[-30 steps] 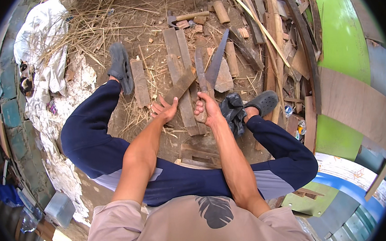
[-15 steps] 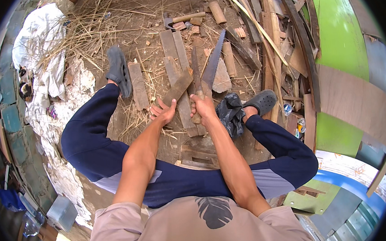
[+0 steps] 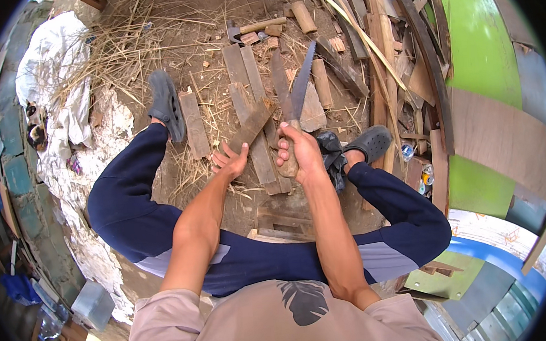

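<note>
My left hand [image 3: 231, 162] grips the lower end of a short wooden board [image 3: 252, 125], its fingers under and beside it. The board slants up to the right across long planks [image 3: 256, 86] on the dirt. My right hand [image 3: 301, 151] is closed round the wooden handle of a machete [image 3: 280, 78], whose brown, rusty-looking blade points away from me. Right beside that blade, partly overlapped, is a hand saw [image 3: 304, 79] with a toothed bluish blade; the machete and my hand hide part of its handle.
A hammer [image 3: 256, 26] and wood offcuts lie farther off. A flat stone [image 3: 312, 109] and a black plastic bag [image 3: 331, 157] are by my right hand. Scrap timber [image 3: 380, 68] is piled on the right; dry straw [image 3: 131, 47] spreads far left. My feet flank the planks.
My right hand has shifted slightly right with the machete, and its blade has turned to show more of its flat side. The left hand and board stay nearly in place.
</note>
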A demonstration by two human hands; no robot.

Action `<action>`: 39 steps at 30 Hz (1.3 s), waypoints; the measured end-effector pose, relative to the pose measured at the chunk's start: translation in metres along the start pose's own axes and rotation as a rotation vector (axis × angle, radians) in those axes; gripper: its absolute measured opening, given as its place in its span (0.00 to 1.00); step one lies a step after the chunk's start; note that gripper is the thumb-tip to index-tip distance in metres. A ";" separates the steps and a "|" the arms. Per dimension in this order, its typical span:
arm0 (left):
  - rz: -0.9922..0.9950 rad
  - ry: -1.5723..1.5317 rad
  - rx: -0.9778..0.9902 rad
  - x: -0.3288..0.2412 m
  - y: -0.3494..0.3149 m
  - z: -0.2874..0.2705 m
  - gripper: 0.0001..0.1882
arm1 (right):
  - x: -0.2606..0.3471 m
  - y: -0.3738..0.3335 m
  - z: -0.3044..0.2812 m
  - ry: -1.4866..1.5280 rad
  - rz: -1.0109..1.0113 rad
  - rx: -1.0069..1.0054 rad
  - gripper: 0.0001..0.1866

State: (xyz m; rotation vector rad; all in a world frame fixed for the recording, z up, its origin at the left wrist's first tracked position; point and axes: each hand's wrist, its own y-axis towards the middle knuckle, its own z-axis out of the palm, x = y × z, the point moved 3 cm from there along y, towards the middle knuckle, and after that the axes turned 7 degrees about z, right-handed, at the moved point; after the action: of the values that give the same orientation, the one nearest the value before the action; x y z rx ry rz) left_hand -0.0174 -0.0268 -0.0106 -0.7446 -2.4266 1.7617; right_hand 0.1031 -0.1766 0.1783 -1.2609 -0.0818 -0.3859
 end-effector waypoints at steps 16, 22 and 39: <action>0.010 -0.007 0.001 -0.001 0.003 0.002 0.56 | -0.039 0.048 -0.034 0.432 0.332 0.244 0.11; 0.002 0.002 -0.009 0.003 0.007 0.002 0.56 | -0.008 0.001 -0.012 -0.253 -0.275 -0.174 0.13; -0.008 0.027 -0.027 0.006 0.013 0.006 0.57 | -0.024 0.053 -0.007 0.681 0.350 0.222 0.11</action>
State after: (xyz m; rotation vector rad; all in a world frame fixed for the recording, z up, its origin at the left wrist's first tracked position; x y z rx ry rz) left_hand -0.0200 -0.0264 -0.0262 -0.7555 -2.4369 1.7086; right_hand 0.0974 -0.1645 0.1209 -0.8503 0.6512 -0.4673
